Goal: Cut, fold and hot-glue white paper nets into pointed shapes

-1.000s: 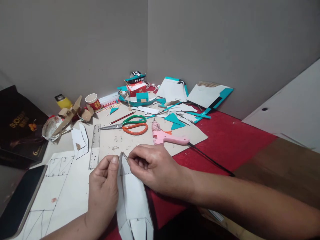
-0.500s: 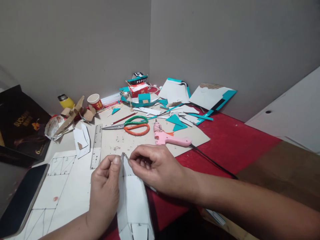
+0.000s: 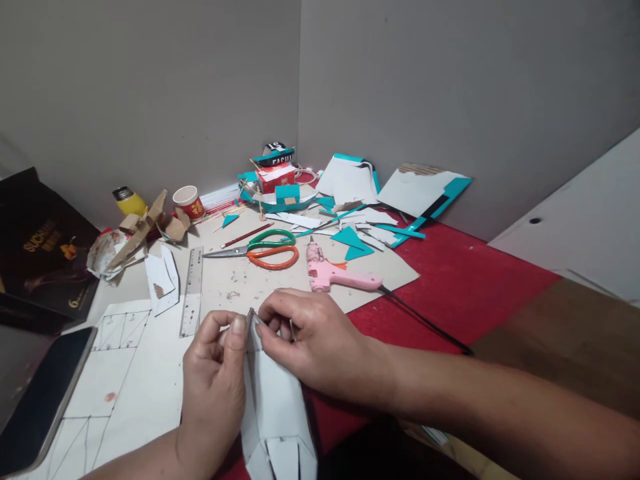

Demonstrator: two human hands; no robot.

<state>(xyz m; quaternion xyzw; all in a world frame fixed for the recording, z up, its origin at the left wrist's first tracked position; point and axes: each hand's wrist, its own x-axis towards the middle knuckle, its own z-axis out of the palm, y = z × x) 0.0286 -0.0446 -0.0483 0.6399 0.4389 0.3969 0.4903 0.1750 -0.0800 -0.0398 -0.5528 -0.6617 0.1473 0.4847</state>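
Observation:
A long white folded paper piece [image 3: 278, 400] points away from me, its narrow tip at the far end and slit flaps at the near end. My left hand [image 3: 215, 380] pinches the left side of that tip between thumb and fingers. On the other side, my right hand [image 3: 305, 333] has its thumb and index finger closed on the tip's right edge. The two hands nearly meet there. Just beyond them lie a pink glue gun [image 3: 345, 277], scissors [image 3: 273, 253] with green and orange handles, and a clear ruler [image 3: 192, 293].
At the left are a phone [image 3: 47, 400], a dark box [image 3: 45, 247] and a drawn paper sheet [image 3: 90, 380]. Farther back stand a paper cup [image 3: 189, 202], a yellow bottle [image 3: 129, 201] and a small teal model boat [image 3: 285, 200]. White and teal scraps [image 3: 353, 243] lie at the back right.
The near end of the white paper piece has swung slightly to the right, and its tip has narrowed as my hands moved closer together.

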